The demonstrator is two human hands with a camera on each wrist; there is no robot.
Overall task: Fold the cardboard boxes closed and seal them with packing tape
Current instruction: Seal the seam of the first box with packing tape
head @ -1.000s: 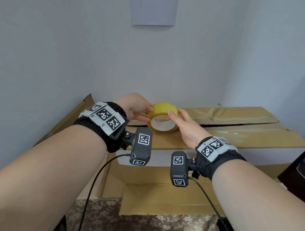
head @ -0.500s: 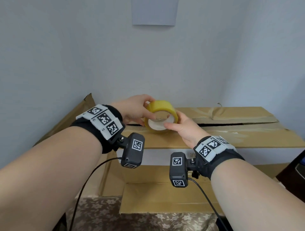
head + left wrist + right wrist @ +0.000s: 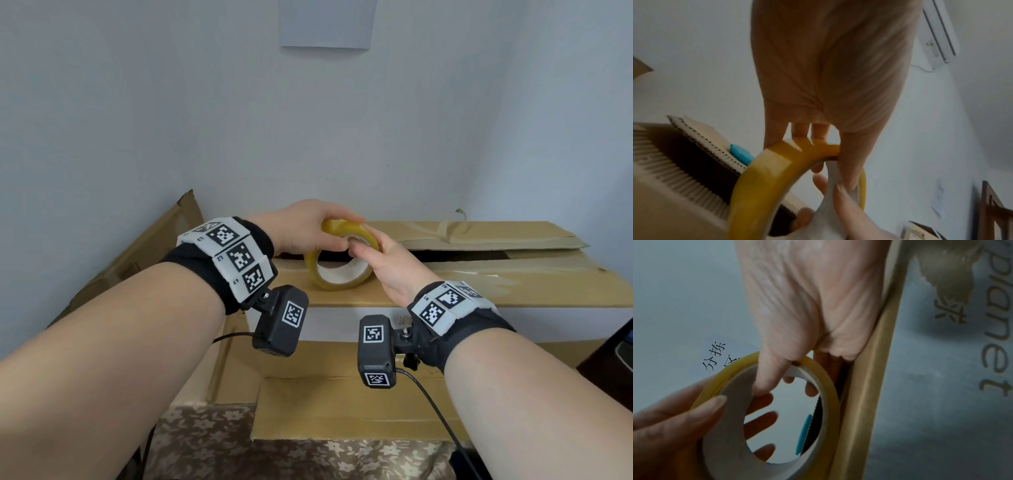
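Since earlier, the tape roll [image 3: 337, 260] has been tilted above the box [image 3: 445, 284] seam, gripped by left hand [image 3: 301, 229], pinched by right hand [image 3: 387, 263].

The tape roll [image 3: 337, 258], which a second ago stood on the box top [image 3: 445, 291] held between both hands, now hangs tilted above the box's near edge. The left hand [image 3: 308, 228] has shifted from the roll's side to grip its upper rim. The right hand [image 3: 387, 263] has left the outer side and now has its thumb hooked inside the core.
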